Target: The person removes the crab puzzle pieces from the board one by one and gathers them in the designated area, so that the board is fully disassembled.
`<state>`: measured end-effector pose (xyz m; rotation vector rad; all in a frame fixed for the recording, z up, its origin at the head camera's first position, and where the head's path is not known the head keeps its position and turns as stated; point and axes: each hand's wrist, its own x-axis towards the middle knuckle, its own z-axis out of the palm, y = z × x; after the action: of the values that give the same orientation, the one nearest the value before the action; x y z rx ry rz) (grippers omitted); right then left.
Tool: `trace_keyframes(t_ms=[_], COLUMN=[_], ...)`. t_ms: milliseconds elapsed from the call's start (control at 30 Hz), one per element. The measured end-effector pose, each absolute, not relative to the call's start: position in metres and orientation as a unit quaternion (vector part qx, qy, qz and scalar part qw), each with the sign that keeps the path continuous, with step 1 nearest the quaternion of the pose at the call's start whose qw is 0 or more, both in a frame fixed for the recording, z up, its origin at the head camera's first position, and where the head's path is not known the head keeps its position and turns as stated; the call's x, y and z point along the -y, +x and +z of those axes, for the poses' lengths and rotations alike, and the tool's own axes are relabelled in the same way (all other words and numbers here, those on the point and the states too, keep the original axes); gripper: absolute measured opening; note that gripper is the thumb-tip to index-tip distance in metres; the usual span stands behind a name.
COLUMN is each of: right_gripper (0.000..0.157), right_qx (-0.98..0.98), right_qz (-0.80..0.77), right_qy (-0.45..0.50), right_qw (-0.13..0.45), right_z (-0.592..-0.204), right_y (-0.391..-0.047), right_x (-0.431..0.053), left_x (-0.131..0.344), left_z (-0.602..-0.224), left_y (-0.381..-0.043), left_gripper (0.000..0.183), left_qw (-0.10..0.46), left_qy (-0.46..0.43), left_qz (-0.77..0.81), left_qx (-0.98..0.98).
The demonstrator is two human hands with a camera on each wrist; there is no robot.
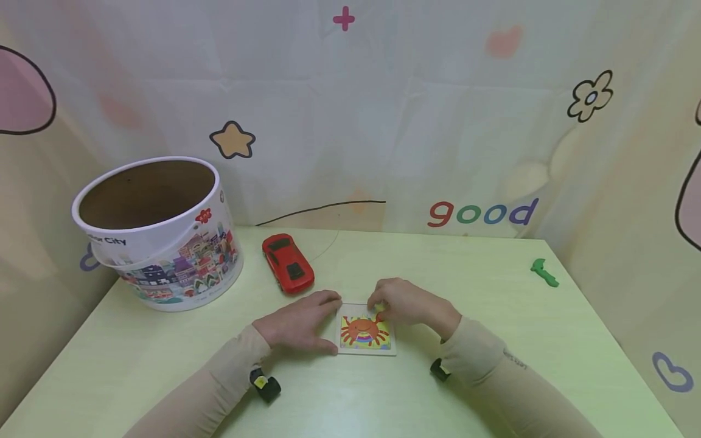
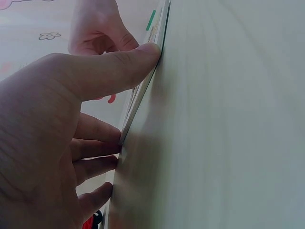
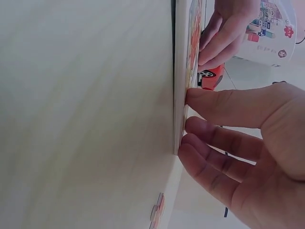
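Observation:
A small square crab puzzle (image 1: pixel 366 333), an orange crab on yellow within a pale frame, lies on the table between the hands. The left hand (image 1: pixel 303 322) holds its left side, thumb at the near corner and index finger at the far one. In the left wrist view, the thumb (image 2: pixel 138 55) lies against the frame's edge. The right hand (image 1: pixel 408 302) has curled fingers at the far right corner. In the right wrist view, its thumb (image 3: pixel 214 106) touches the board's face and its fingertips (image 3: pixel 188 148) meet the corner. Anything under those fingertips is hidden.
A red toy car (image 1: pixel 287 264) sits behind the left hand. At the left stands a large white printed bucket (image 1: pixel 186 261) with a handle. A small green toy piece (image 1: pixel 544 272) lies far right. A printed curtain (image 1: pixel 383 140) hangs behind the pale table (image 1: pixel 482 261).

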<state>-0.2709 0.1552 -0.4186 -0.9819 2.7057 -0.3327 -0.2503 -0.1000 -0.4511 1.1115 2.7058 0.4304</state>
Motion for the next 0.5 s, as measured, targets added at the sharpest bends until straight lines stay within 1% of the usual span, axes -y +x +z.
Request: trace_keyframes(t_ms=[300, 500], right_gripper=[0.024, 0.022], right_qx=[-0.930, -0.927], right_qz=[-0.090, -0.076], right_qy=[-0.336, -0.349], right_qw=[0.119, 0.116], right_z=[-0.4178, -0.4169], right_y=[-0.2684, -0.2692], right_x=[-0.1553, -0.1551], left_x=[0.0994, 0.0989], left_z=[-0.4517, -0.4506], left_y=[-0.2510, -0.2503], left_gripper=[0.088, 0.087], left_qw=[0.096, 0.097], left_qy=[0.372, 0.370], left_qz=[0.142, 0.144], left_qx=[-0.912, -0.913])
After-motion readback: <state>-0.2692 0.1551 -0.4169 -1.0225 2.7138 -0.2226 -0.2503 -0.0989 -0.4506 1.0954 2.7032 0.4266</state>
